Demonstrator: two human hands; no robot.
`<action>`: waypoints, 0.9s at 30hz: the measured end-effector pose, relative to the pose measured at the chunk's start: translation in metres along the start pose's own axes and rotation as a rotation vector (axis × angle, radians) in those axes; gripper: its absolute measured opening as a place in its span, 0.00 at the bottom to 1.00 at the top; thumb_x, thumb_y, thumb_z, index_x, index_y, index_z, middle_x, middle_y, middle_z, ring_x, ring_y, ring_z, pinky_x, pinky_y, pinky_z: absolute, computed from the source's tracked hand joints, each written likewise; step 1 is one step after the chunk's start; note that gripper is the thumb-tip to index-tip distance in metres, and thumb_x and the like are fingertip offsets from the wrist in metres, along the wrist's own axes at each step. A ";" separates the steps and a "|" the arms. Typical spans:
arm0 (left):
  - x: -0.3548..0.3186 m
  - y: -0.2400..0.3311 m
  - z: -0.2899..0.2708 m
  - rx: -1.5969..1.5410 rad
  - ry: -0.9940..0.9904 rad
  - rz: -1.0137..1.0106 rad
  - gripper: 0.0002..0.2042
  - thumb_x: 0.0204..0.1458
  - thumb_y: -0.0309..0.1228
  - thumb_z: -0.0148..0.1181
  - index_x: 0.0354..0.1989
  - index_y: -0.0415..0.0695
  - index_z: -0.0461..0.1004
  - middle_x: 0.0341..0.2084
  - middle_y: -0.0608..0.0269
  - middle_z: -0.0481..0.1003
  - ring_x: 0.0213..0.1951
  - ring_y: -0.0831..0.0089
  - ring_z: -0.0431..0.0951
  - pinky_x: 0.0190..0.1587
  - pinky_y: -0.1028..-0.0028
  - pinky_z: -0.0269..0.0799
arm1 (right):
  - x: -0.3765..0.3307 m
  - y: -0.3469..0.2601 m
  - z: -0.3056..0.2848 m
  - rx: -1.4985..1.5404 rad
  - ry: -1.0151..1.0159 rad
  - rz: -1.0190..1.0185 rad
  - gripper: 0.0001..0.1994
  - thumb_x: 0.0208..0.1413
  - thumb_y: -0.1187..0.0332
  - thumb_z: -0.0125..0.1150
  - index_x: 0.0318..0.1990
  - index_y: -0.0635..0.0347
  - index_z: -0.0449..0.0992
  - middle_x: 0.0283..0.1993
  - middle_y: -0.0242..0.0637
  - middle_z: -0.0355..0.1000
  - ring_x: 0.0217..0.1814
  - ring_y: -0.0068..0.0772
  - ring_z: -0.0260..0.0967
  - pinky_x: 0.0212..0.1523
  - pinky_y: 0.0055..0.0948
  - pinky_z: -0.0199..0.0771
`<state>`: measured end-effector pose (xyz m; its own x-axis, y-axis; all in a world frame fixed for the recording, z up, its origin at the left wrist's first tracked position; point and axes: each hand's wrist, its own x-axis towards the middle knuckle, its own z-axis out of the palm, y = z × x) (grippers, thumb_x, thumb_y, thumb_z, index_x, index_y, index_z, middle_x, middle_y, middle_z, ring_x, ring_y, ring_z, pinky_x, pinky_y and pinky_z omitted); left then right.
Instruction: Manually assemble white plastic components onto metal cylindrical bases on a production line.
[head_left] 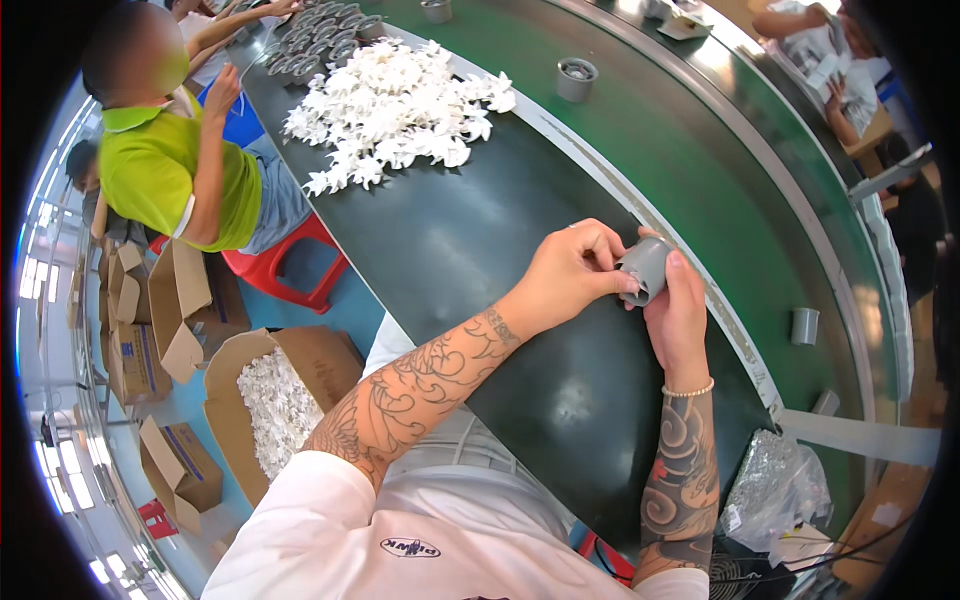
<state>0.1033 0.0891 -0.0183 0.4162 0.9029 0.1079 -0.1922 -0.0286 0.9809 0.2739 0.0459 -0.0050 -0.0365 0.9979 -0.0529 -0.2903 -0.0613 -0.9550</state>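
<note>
Head view. Grey cup [648, 266], one: tilted, above the dark worktable [470, 225]. Right hand [680, 315] grasps its outer wall; left hand [572, 268] gathers fingertips at its mouth, grip unclear. Handling, by judgement: light, stiff, smooth, perhaps slippery; best held round the wall.

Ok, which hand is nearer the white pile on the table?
Left. Your left hand, at the grey cup, is nearer you and right of the white pile; your right hand, holding that cup, is farther right.

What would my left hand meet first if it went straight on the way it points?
The gray cup, whose open end its fingers seem to be touching; exact depth is unclear.
</note>
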 end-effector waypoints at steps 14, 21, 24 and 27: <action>0.039 0.031 -0.161 1.728 0.689 0.190 0.30 0.52 0.56 0.59 0.64 0.65 0.67 0.66 0.45 0.58 0.69 0.38 0.49 0.64 0.31 0.42 | 0.012 0.016 -0.055 -1.001 0.735 -0.366 0.25 0.58 0.72 0.59 0.64 0.57 0.69 0.61 0.44 0.63 0.45 0.31 0.73 0.49 0.28 0.75; 0.037 0.041 -0.146 1.654 0.468 0.185 0.24 0.50 0.50 0.61 0.56 0.61 0.72 0.54 0.51 0.69 0.57 0.51 0.68 0.56 0.44 0.60 | 0.011 0.015 -0.060 -0.962 0.722 -0.328 0.24 0.58 0.71 0.59 0.63 0.55 0.71 0.60 0.41 0.65 0.38 0.25 0.73 0.45 0.26 0.73; 0.028 0.043 -0.131 1.580 0.423 0.219 0.23 0.49 0.47 0.62 0.55 0.58 0.72 0.51 0.53 0.71 0.54 0.52 0.70 0.54 0.52 0.63 | 0.011 0.013 -0.062 -0.943 0.724 -0.324 0.23 0.57 0.71 0.59 0.62 0.55 0.72 0.59 0.40 0.65 0.37 0.24 0.72 0.44 0.26 0.72; 0.012 0.040 -0.120 1.525 0.357 0.292 0.22 0.49 0.46 0.63 0.53 0.55 0.74 0.51 0.54 0.72 0.55 0.52 0.69 0.56 0.54 0.62 | 0.013 0.012 -0.057 -0.939 0.723 -0.324 0.23 0.57 0.71 0.59 0.62 0.55 0.72 0.59 0.40 0.65 0.37 0.24 0.72 0.44 0.25 0.72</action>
<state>-0.0061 0.1504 0.0030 0.2630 0.8333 0.4863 0.8972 -0.3966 0.1942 0.3248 0.0597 -0.0341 0.5345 0.7639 0.3617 0.6250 -0.0691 -0.7776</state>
